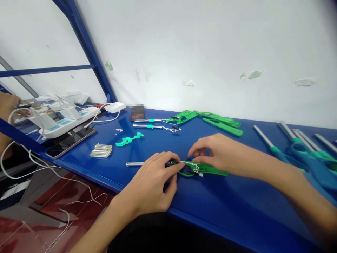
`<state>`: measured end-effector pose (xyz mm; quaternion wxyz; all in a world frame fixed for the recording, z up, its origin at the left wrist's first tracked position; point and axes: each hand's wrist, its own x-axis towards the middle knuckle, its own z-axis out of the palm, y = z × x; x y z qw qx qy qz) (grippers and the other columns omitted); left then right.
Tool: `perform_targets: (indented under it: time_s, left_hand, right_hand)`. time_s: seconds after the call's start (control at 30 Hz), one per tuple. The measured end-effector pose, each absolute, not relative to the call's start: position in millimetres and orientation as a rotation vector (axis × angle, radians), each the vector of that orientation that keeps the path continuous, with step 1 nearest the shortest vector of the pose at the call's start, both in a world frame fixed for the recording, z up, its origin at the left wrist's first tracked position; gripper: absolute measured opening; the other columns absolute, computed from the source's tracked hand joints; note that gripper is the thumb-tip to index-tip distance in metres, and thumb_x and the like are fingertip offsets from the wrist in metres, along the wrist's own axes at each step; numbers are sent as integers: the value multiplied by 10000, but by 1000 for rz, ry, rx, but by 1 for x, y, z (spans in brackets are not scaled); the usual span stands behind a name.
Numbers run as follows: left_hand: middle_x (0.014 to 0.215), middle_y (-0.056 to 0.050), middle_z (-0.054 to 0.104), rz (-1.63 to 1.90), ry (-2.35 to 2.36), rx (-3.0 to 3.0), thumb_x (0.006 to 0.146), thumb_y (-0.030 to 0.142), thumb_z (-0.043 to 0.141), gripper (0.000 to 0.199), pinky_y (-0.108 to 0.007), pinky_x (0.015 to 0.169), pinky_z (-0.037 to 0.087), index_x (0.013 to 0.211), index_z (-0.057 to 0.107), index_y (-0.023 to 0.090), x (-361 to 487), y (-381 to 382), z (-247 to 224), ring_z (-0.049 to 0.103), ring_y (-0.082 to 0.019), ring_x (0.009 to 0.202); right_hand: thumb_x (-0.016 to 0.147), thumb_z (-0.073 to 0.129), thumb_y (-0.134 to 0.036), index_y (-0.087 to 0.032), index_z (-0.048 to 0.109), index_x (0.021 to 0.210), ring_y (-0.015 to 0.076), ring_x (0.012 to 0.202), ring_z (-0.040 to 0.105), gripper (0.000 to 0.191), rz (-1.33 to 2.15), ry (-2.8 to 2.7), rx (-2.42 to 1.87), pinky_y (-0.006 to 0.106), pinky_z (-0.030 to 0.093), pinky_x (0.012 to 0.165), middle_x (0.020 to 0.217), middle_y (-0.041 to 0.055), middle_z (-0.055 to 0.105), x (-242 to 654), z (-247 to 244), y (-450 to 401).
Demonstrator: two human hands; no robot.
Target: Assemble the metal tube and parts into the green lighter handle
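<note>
My left hand (155, 179) presses a slim metal tube (134, 164) down at the table's front, its fingers closed around the tube's inner end. Thin white wires (193, 164) run from there, with a small black-and-white connector (197, 173) at their end. Beneath the wires lies a green plastic handle shell (210, 169), partly covered by both hands. My right hand (210, 151) hovers over that shell, thumb and forefinger curved and slightly apart, close to the wires. I see nothing between its fingers.
Farther back lie two more wired tubes (147, 126) and several green shells (221, 123). Blue-handled tube pieces (292, 151) cover the right side. On the left are clear small parts (101, 150), green scraps (129, 140), a phone (71, 142) and a white power strip (68, 123).
</note>
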<state>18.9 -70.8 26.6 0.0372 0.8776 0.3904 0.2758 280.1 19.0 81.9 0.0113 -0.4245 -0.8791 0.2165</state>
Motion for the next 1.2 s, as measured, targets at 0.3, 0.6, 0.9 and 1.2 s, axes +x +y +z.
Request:
perform_targets:
  time_s: [0.3, 0.6, 0.9, 1.2]
  left_hand:
    - [1338, -169, 861, 905, 1197, 2722, 1089, 129, 506, 435, -545, 910, 731, 1340, 862, 133, 20, -70, 28, 868, -336, 1065]
    - [1316, -147, 891, 950, 1191, 2749, 1065, 121, 536, 400, -513, 855, 728, 1270, 879, 131, 19, -70, 27, 878, -322, 987]
    - [1304, -148, 889, 958, 1190, 2764, 1069, 113, 561, 371, -478, 851, 718, 1282, 865, 128, 20, -69, 26, 860, -283, 963]
    - [1333, -164, 856, 873, 1220, 2748, 1088, 126, 509, 399, -524, 936, 729, 1312, 839, 132, 20, -70, 27, 859, -337, 1095]
  right_hand:
    - [1171, 805, -427, -209, 803, 1270, 249, 1090, 812, 240, 654, -2823, -1414, 471, 710, 986, 1275, 71, 824, 274, 86, 17]
    - [1165, 812, -423, -212, 805, 1255, 245, 1076, 808, 229, 511, -2865, -1420, 466, 706, 981, 1263, 67, 824, 271, 90, 13]
    - [1162, 815, -424, -216, 808, 1248, 248, 1082, 809, 225, 475, -2869, -1403, 473, 703, 993, 1252, 63, 826, 270, 93, 9]
    - [1166, 810, -421, -222, 811, 1237, 243, 1069, 806, 212, 458, -2891, -1410, 463, 701, 987, 1240, 60, 828, 269, 95, 7]
